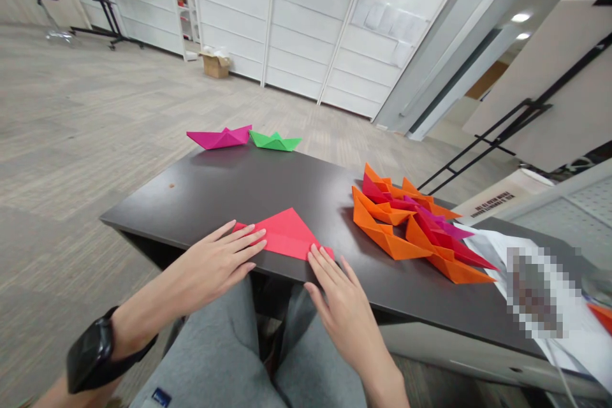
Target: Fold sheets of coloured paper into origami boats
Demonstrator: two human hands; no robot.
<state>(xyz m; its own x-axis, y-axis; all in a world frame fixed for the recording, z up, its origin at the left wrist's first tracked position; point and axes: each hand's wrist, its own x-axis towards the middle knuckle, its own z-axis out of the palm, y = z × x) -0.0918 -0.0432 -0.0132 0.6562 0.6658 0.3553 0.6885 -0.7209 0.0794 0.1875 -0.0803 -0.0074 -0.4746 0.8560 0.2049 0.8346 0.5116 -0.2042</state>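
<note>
A folded sheet of red paper [289,234] lies flat at the near edge of the dark table, its peak pointing away from me. My left hand [229,256] rests with outstretched fingers on its left end. On its right corner press the fingertips of my right hand [337,296], also stretched out, thumb apart. Neither hand grips the paper. The left end of the sheet is partly hidden under my fingers.
At the table's [215,194] far edge stand a magenta paper boat [222,138] and a green paper boat [276,141]. Several orange, red and magenta boats [396,245] cluster to the right. Beyond them lie white papers [488,248] and a white cylinder [511,194].
</note>
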